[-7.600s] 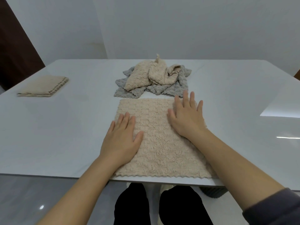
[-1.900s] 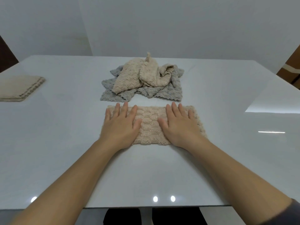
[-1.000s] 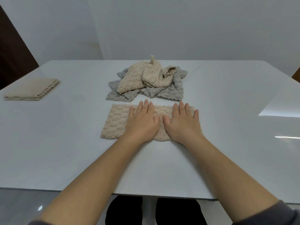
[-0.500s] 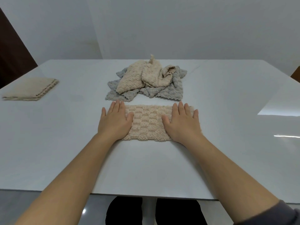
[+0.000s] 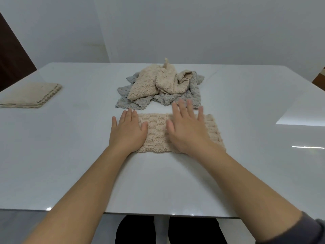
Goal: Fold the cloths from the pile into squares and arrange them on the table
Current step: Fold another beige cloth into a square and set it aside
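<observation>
**On the white table, two flat hands over a half-folded cloth**

At the near middle of the table (image 5: 70,164), a beige cloth (image 5: 158,132) is lying as a long band, running left to right, with its ribbed texture facing up. The person's left hand (image 5: 127,132) is resting palm-down on the band's left end. Its fingers are straight and close together, gripping nothing, and its thumb is reaching right across the fabric. The right hand (image 5: 188,131) is spreading over the band's right half with its fingers straight and apart, and the tips are reaching past the far edge. That hand is showing blurred, so I cannot tell whether it is pressing down or hovering just above. Neither hand is pinching the cloth.

Just beyond the band, the pile (image 5: 163,85) is sitting at the table's middle, with crumpled beige cloths heaped on top of grey cloths (image 5: 193,92) that are spreading out beneath. Well apart, at the far left, a folded beige square (image 5: 29,95) is lying flat near the table's edge.

A grey sleeve (image 5: 313,229) is showing at the right forearm. Dark trousers (image 5: 135,229) are showing under the table's near edge. A dark door (image 5: 12,59) is standing against the pale wall at the far left.
</observation>
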